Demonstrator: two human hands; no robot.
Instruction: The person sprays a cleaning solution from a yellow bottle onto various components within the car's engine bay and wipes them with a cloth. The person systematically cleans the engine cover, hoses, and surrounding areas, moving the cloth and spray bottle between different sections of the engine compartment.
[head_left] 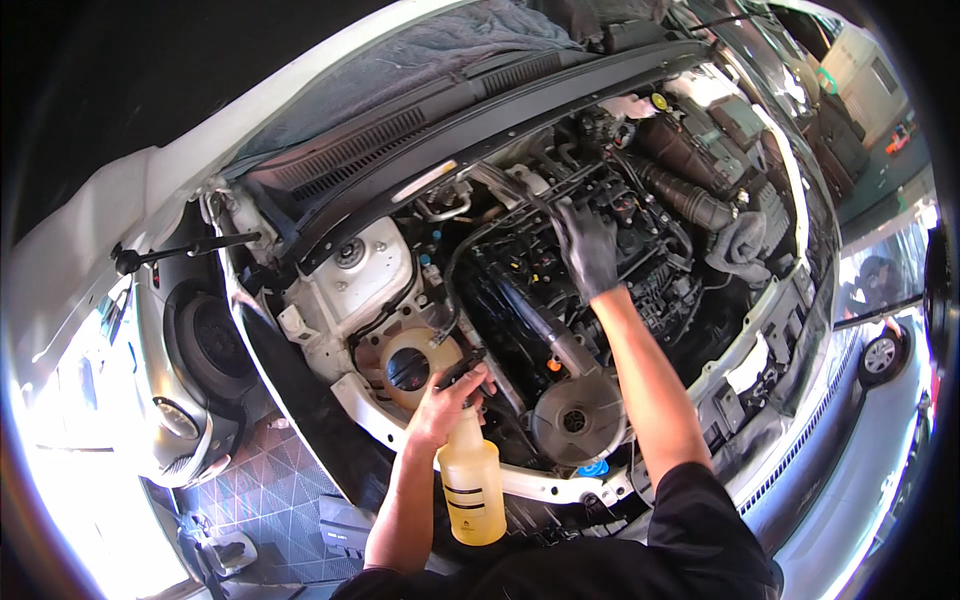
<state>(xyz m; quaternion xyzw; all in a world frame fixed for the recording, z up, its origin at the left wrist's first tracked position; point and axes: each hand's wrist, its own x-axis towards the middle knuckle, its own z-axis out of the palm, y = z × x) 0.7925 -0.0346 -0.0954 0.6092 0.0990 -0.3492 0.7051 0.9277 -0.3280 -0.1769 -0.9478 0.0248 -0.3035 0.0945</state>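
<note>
My bare left hand grips the neck and trigger head of a spray bottle at the front edge of the engine bay. The bottle is translucent, with yellow liquid inside and dark bands on its label. A dark grey glove covers my right hand, which reaches over the black engine. Its fingers stretch forward near the thin hoses at the back of the engine; whether anything lies beneath them is hidden. Below that forearm sits a round grey intake housing, and a round cream reservoir stands beside the bottle's nozzle.
A ribbed air hose runs along the bay's right side. A white strut tower stands at the left. The raised hood is held by a black prop rod. Another car is parked at the left, over dark tiled flooring.
</note>
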